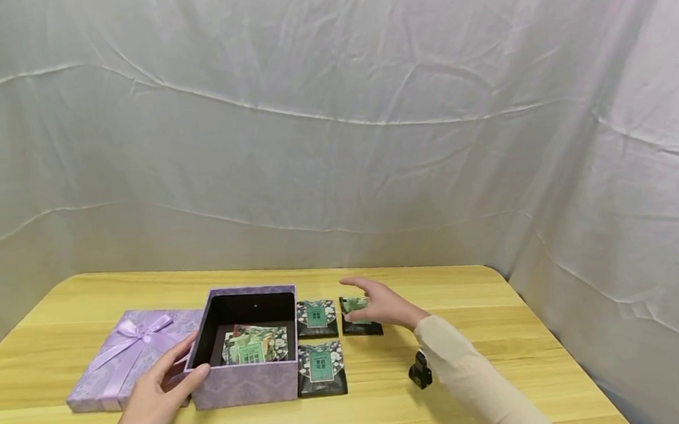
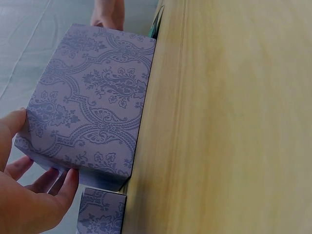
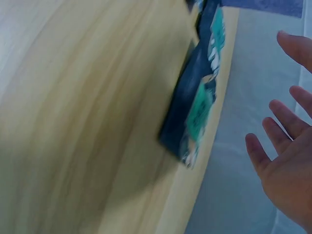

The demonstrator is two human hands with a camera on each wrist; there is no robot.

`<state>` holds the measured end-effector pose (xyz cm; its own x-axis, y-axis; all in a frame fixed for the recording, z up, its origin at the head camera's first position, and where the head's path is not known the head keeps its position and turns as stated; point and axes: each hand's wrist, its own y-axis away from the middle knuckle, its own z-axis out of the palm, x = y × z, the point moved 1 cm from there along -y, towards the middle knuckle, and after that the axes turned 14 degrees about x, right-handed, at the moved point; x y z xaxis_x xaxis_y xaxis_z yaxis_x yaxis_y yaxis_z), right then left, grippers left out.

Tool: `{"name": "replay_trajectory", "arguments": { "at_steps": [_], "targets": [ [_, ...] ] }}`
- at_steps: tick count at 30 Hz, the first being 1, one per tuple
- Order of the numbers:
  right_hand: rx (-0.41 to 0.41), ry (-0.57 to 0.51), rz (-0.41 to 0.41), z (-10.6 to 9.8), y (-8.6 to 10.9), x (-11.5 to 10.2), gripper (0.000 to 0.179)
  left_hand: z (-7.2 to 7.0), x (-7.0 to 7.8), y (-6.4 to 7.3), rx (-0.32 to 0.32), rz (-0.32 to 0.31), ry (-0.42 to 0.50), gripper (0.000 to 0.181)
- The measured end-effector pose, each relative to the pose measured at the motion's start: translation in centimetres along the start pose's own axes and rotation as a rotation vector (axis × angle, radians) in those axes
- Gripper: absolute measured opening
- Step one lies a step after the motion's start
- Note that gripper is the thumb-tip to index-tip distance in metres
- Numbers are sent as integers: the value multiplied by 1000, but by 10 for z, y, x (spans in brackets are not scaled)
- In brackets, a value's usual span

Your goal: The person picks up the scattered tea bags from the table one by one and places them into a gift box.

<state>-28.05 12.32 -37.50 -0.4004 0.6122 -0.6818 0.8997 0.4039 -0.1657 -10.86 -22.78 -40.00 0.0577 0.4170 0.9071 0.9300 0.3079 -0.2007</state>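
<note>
An open purple patterned box (image 1: pixel 245 386) stands on the table, with several floral packets (image 1: pixel 260 346) lying on its dark bottom. My left hand (image 1: pixel 153 400) grips its front left corner, thumb at the front rim and fingers against the left side. In the left wrist view those fingers (image 2: pixel 68 183) press on the box wall (image 2: pixel 92 97). Over the far right packet (image 1: pixel 363 328) hovers my right hand (image 1: pixel 385 305), thumb and fingers spread, holding nothing. Two more dark packets with green labels, one farther back (image 1: pixel 316 317) and one nearer (image 1: pixel 322 370), lie along the box's right side.
Left of the box lies its purple lid (image 1: pixel 106 367), topped by a lilac ribbon bow (image 1: pixel 142 329). A small black device (image 1: pixel 420 370) shows beside my right sleeve (image 1: pixel 478 374). Pale cloth (image 1: pixel 334 139) hangs behind the wooden table (image 1: pixel 403 407).
</note>
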Motion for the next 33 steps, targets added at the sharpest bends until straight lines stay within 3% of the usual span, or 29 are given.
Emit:
{"name": "replay_trajectory", "arguments": {
  "at_steps": [9,18,33],
  "targets": [
    [-46,40,40,-1,6,23,81,0,-1,0,12,13,-12,61],
    [-21,94,39,3,4,45,87,1,-3,0,17,3,-4,61],
    [-79,136,8,3,3,55,94,1,-1,1,21,12,-8,60]
  ]
}}
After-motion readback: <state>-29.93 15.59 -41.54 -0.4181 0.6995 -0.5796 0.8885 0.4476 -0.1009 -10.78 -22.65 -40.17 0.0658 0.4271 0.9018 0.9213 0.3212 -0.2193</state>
